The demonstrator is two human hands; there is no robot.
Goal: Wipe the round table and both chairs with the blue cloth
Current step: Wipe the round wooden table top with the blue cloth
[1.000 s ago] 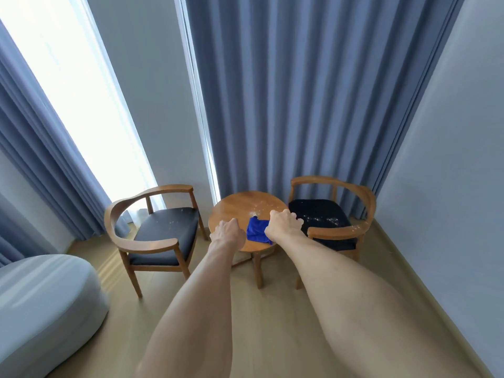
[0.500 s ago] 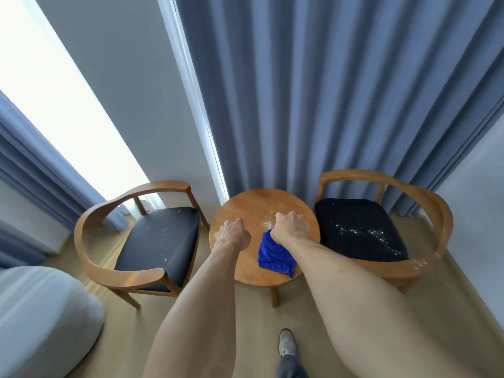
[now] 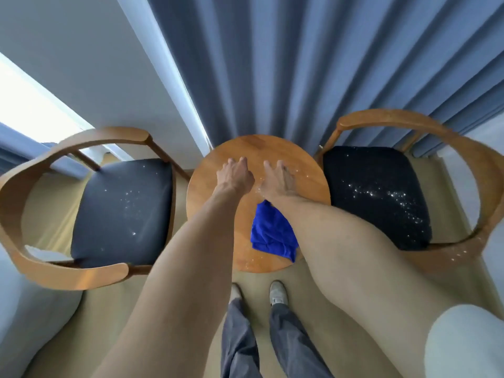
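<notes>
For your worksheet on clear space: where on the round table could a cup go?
The round wooden table is bare along its far rim by the blue curtain and on its left side. Crowded: the hands, left and right, mid-table; the blue cloth near right.

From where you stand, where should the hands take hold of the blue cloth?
Probably the bunched middle of the blue cloth, from above on its left side. It lies crumpled on the round table, its right edge hidden under the right forearm, and both hands are past it.
</notes>
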